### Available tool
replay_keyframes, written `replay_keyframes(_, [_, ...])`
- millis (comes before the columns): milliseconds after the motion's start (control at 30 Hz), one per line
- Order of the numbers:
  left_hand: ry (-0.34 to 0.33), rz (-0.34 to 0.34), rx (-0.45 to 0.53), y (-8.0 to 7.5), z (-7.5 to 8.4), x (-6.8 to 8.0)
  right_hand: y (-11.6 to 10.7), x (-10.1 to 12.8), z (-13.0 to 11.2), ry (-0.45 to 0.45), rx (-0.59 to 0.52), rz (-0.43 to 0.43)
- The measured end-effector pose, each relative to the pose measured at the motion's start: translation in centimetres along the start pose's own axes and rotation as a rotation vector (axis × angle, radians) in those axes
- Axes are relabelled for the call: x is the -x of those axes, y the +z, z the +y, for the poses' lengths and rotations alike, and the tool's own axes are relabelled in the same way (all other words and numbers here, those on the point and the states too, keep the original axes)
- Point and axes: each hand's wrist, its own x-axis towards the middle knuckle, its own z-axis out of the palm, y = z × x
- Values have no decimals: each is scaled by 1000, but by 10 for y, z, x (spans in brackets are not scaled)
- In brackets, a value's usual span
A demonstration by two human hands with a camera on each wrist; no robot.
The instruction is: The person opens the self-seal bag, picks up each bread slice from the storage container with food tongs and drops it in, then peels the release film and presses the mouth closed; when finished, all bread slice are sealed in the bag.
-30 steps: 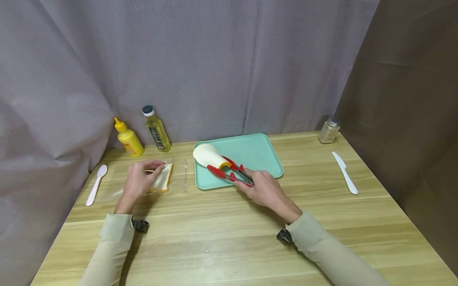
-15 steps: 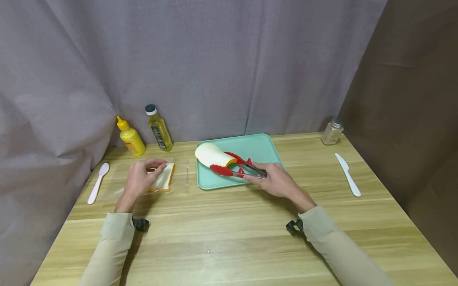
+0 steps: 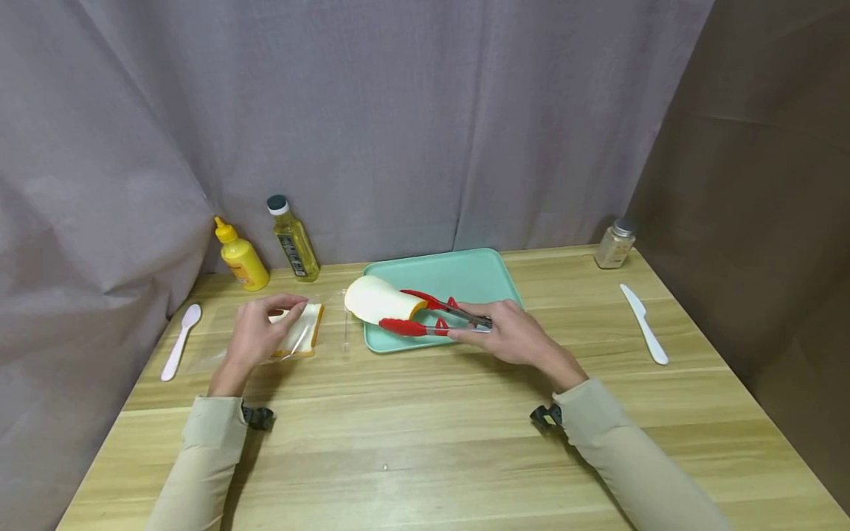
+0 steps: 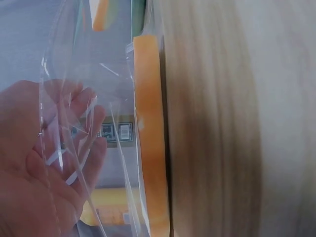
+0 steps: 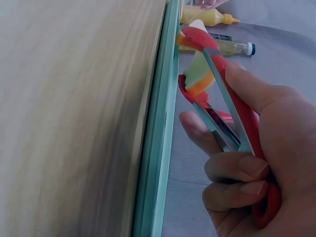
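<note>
Bread slice (image 3: 375, 300) gripped in red tongs (image 3: 432, 318) over the left edge of the green tray (image 3: 478, 280).

Right hand (image 3: 514, 335) squeezes the tongs shut on the curled slice, held off the table (image 3: 425, 442). Left hand (image 3: 255, 332), fingers curled, pinches a clear bag (image 3: 292, 346) holding a second slice (image 3: 302, 330). Behind stand a mustard bottle (image 3: 240, 257) and an oil bottle (image 3: 292, 240); a spoon (image 3: 179, 341) lies far left and a knife (image 3: 643, 322) far right.

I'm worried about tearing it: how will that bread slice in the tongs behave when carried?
The bread slice curls over in the tongs, so it is probably soft and floppy. It likely weighs little. A hard squeeze from the right hand might dent or tear it.
</note>
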Motion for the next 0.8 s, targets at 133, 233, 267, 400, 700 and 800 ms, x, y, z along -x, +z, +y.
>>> replay_keyframes(133, [-1,7,-4,-1,1,0,2,-2,-3,-20,18,-21])
replay_keyframes(233, [-1,16,-5,-2,2,0,3,-5,-6,-38,22,-37])
replay_keyframes(267, [-1,18,-5,-2,2,0,3,-6,-7,-45,24,-43])
replay_keyframes(400, [-10,29,-13,-3,3,0,5,-12,-13,-76,42,-55])
replay_keyframes(700, [-4,68,-25,-8,7,1,12,-28,-27,-102,43,-94])
replay_keyframes(800, [4,75,-24,-8,9,1,16,-34,-30,-108,38,-109])
